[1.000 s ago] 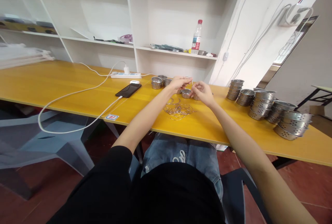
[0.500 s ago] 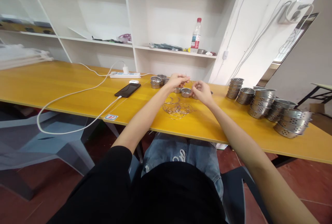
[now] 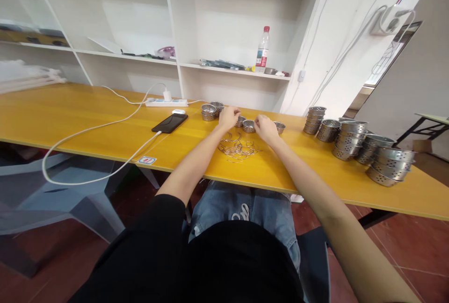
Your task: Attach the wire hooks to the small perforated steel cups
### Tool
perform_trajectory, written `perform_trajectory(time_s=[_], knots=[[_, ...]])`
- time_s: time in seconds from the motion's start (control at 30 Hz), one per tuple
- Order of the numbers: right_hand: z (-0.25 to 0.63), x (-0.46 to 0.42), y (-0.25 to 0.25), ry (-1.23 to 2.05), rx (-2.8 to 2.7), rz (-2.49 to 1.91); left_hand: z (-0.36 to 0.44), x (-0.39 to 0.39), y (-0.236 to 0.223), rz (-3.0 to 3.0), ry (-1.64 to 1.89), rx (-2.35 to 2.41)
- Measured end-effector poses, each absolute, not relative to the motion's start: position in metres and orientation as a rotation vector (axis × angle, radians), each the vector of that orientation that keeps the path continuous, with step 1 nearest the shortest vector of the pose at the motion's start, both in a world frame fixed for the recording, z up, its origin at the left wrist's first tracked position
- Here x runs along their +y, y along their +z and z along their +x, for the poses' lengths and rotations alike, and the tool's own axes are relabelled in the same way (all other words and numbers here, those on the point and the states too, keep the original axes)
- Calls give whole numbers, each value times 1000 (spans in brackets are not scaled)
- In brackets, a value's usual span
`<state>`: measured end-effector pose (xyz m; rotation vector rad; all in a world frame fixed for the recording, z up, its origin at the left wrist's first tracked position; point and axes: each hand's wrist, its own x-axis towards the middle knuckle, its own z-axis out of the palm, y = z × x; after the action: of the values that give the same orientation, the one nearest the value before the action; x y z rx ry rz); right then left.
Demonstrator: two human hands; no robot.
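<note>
Left hand point(image 3: 229, 117) and right hand point(image 3: 265, 129) near a metal cup point(image 3: 249, 126), thin wires point(image 3: 237, 149) on the yellow table point(image 3: 259, 173)

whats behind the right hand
A metal cup shows partly to the right of the right hand; its covered part and anything else behind the hand cannot be seen.

The one camera sits on the person's head. It looks forward and down, past the black cloth shirt point(image 3: 242, 265) close below, over the long yellow table point(image 3: 70, 106), to the big white shelves point(image 3: 172, 27) at the far side. It sees wide, left and right.
</note>
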<state>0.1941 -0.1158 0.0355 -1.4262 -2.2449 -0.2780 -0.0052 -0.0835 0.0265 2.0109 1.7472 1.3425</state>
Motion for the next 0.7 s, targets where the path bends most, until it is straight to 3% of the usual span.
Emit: perform_trajectory(time_s=[0.43, 0.7], knots=[[182, -132, 30, -360, -2526, -1243, -12, -98, 39, 2472, 697, 1852], [213, -121, 35, -170, -2459, -1287, 4, -114, 52, 2351, 723, 1766]])
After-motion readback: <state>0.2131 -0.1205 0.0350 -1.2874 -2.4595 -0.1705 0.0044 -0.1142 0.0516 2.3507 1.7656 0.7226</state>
